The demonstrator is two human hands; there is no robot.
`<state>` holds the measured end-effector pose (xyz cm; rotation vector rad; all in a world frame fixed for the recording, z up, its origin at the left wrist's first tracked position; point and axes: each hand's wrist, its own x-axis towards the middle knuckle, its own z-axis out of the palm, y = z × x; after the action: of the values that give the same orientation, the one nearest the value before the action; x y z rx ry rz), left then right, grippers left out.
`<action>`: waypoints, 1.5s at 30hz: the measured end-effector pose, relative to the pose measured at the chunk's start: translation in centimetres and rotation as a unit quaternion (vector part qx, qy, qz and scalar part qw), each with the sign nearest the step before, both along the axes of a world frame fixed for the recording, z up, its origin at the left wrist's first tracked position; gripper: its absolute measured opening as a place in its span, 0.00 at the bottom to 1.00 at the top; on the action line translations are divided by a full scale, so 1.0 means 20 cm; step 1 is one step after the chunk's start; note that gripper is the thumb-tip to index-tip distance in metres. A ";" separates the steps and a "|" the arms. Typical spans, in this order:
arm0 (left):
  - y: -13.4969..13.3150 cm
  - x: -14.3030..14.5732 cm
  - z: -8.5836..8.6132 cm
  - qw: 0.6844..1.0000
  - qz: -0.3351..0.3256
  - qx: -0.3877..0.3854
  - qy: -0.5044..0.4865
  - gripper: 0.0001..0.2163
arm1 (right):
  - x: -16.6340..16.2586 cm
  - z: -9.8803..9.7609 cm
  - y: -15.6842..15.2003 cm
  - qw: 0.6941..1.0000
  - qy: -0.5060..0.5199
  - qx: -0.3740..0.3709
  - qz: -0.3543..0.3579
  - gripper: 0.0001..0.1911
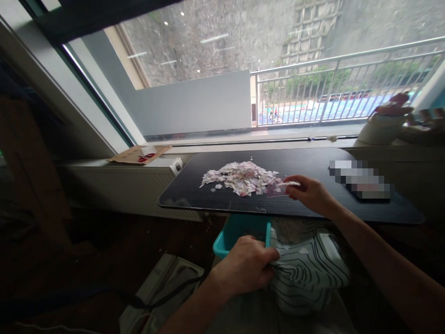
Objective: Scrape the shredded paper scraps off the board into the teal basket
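A heap of small torn paper scraps (241,177) lies on a dark tabletop (194,185) under a window. My right hand (310,192) is at the heap's right edge, fingers closed on a small pinkish clear card (277,189) that stands against the scraps. Below the table's front edge my left hand (246,264) grips the rim of a teal plastic bin (233,232). The bin is held just under the table edge, below the heap. Its inside is mostly hidden.
A dark flat object (361,185), partly blurred out, lies on the table's right side. A white pot (380,127) stands on the window sill at right. A white radiator (163,163) with cardboard (134,155) sits left. A black-lined white garment (308,269) covers my lap.
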<state>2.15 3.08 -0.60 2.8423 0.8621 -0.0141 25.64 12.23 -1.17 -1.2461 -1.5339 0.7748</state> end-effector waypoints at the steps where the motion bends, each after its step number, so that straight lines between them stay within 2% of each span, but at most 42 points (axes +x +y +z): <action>1: 0.00 -0.03 0.01 1.000 0.008 0.000 0.000 0.05 | 0.01 0.00 0.01 1.000 -0.005 0.008 -0.015 0.15; 5: -0.02 -0.08 0.00 0.999 0.035 -0.002 -0.013 0.03 | 0.11 -0.01 0.06 0.991 -0.054 0.025 -0.116 0.15; 7: -0.03 -0.09 -0.01 0.999 0.047 -0.007 -0.019 0.03 | 0.16 -0.03 0.09 0.985 -0.098 0.022 -0.138 0.14; 11: -0.04 -0.09 -0.06 0.996 0.074 -0.024 -0.034 0.02 | 0.18 -0.10 0.12 0.981 -0.142 0.032 -0.127 0.14; 15: -0.04 -0.09 -0.09 0.995 0.087 -0.034 -0.039 0.03 | 0.13 -0.13 0.11 0.986 -0.140 0.028 -0.087 0.13; 20: -0.04 -0.10 -0.10 0.995 0.087 -0.036 -0.039 0.03 | 0.09 -0.11 0.11 0.989 -0.114 0.036 -0.091 0.14; 27: -0.04 -0.09 -0.08 0.995 0.088 -0.039 -0.036 0.03 | 0.06 -0.06 0.05 0.981 -0.173 0.014 -0.086 0.13; 36: -0.04 -0.08 -0.08 0.995 0.086 -0.029 -0.030 0.02 | 0.06 -0.05 0.08 0.968 -0.215 0.040 -0.120 0.13; 41: -0.03 -0.08 -0.09 0.996 0.084 -0.023 -0.035 0.02 | 0.08 -0.07 0.03 0.980 -0.187 0.013 -0.074 0.13; 45: -0.03 -0.09 -0.09 0.995 0.095 -0.022 -0.039 0.03 | 0.12 -0.06 -0.10 0.984 -0.175 -0.031 -0.028 0.13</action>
<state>0.37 2.41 -2.47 2.6898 1.0958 0.1000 27.95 10.33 -2.34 -1.5275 -1.7554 0.5910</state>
